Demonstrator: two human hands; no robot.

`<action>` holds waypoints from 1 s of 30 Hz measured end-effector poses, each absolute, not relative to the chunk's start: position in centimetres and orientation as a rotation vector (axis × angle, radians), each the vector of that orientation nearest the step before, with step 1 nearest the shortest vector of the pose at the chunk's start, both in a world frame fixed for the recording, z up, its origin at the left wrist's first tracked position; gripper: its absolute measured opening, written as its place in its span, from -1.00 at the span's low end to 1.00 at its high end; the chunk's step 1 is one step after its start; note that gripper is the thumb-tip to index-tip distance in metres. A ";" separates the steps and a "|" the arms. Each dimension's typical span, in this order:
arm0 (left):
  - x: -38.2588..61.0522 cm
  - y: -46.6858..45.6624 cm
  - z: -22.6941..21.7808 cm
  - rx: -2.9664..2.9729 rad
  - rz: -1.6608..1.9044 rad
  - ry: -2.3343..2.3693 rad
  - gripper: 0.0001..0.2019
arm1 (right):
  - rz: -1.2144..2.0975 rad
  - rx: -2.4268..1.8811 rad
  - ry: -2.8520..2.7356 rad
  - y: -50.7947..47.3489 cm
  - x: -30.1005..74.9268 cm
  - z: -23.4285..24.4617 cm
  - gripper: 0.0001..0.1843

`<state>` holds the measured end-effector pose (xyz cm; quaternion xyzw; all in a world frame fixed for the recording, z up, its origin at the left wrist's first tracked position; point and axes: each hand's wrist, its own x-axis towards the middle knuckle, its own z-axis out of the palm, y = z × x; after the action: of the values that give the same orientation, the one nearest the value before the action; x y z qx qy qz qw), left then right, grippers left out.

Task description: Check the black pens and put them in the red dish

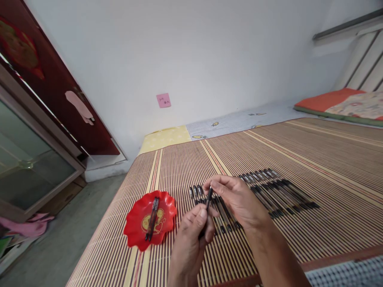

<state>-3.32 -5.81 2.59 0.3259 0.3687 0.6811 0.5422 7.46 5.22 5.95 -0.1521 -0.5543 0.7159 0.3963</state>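
Observation:
My left hand (196, 229) is closed around the barrel of a black pen (209, 197), which it holds tilted with its narrow tip upward. My right hand (231, 195) pinches at that tip between thumb and fingers. Below both hands lies a row of pens (223, 213), partly hidden by them. Another row of pens (283, 197) with dark ends lies to the right. Short dark pieces that look like pen caps (257, 175) line the far end of that row, and a few more caps (196, 190) lie left of my right hand.
Left of my hands stands a red scalloped plate (131, 231) with two dark pens (152, 219) in it. A striped bamboo mat (185, 159) covers the bed. A pink note (163, 100) is on the wall; a folded orange quilt (326, 99) lies far right.

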 end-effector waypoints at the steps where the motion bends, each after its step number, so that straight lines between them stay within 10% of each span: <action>1: -3.4 -5.8 2.5 0.772 1.623 0.878 -0.68 | 1.802 -0.382 -1.404 5.2 7.4 6.0 -0.74; 24: -3.9 -6.4 3.8 0.647 1.915 1.056 -0.76 | 1.510 -0.541 -1.638 5.6 7.0 5.6 -0.66; 30: -7.9 -9.1 5.3 0.558 2.183 1.122 -0.80 | 0.971 -0.739 -1.766 6.4 6.7 4.2 -0.57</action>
<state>-7.89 -9.10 5.29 0.2108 0.4242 0.8253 0.3073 6.67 6.43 4.25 -0.3024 -0.7229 0.3977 0.4772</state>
